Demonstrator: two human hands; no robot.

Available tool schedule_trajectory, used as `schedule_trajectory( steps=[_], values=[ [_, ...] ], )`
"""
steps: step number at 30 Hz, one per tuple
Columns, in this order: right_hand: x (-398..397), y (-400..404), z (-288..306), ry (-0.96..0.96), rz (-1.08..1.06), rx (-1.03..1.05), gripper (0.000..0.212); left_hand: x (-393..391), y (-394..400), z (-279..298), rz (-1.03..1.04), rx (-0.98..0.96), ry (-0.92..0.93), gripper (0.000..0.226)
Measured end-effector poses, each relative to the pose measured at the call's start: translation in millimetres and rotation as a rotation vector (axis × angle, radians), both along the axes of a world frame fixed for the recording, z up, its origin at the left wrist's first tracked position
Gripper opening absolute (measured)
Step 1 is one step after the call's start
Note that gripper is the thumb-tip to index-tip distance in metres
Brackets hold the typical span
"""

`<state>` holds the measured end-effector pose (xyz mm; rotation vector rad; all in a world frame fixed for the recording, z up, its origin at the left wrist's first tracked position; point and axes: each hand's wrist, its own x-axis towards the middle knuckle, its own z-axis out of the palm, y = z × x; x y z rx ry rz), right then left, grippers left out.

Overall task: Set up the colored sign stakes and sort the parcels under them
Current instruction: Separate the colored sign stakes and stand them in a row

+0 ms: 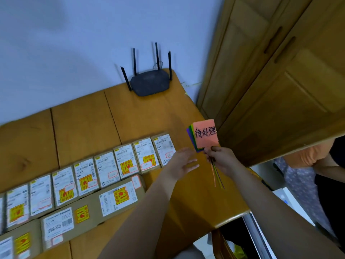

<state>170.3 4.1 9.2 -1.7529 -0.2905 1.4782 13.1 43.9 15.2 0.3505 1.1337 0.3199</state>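
Note:
My right hand point(222, 157) grips a bunch of colored sign stakes point(204, 135) above the table's right edge. The front sign is orange-pink with black handwritten characters; green and purple signs fan out behind it, and thin colored sticks hang below my fist. My left hand point(182, 162) hovers just left of the bunch, fingers spread, holding nothing. Several small parcels point(106, 168) with white labels and yellow-red stickers lie in a row across the wooden table point(84, 128). Larger flat parcels point(119, 199) lie in a second row nearer me.
A black router point(149, 82) with several antennas stands at the table's back edge against the pale wall. A wooden wardrobe point(270, 81) rises at the right. Another person's arm and orange sleeve point(306, 156) show at the far right.

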Motion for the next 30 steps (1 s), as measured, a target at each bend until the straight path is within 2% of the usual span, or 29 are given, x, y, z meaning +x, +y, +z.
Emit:
schedule_trajectory(
  steps=[4,7,10,15,18,24,27,30],
  values=[
    [-40.7,28.7,35.3,0.151,0.056,0.132,0.014,-42.8,15.4,22.0,0.085,0.117,-0.087,0.047],
    [-87.0,46.1,53.8,0.261,0.174,0.209,0.007,-78.9,17.9,44.2,0.127,0.221,-0.159,0.030],
    [-136.7,56.2,66.2,0.303,0.292,0.264,0.009,-115.4,18.2,59.1,0.252,0.297,-0.117,0.019],
    [-218.1,59.8,82.6,0.378,0.436,0.297,0.008,-185.0,9.0,82.3,0.425,0.368,0.002,0.017],
    [-270.2,56.3,93.6,0.374,0.454,0.308,0.006,-231.6,3.4,92.9,0.500,0.425,0.038,0.010],
    [-379.8,49.3,108.4,0.169,0.598,0.368,0.027,-327.6,-13.9,102.7,0.631,0.465,0.018,0.004],
    [-432.2,41.1,117.5,0.102,0.705,0.399,0.028,-380.5,-23.7,108.6,0.645,0.478,-0.065,0.003],
    [-494.8,25.6,125.7,0.188,0.717,0.366,0.019,-451.5,-36.0,111.1,0.595,0.435,-0.246,0.022]
  ],
)
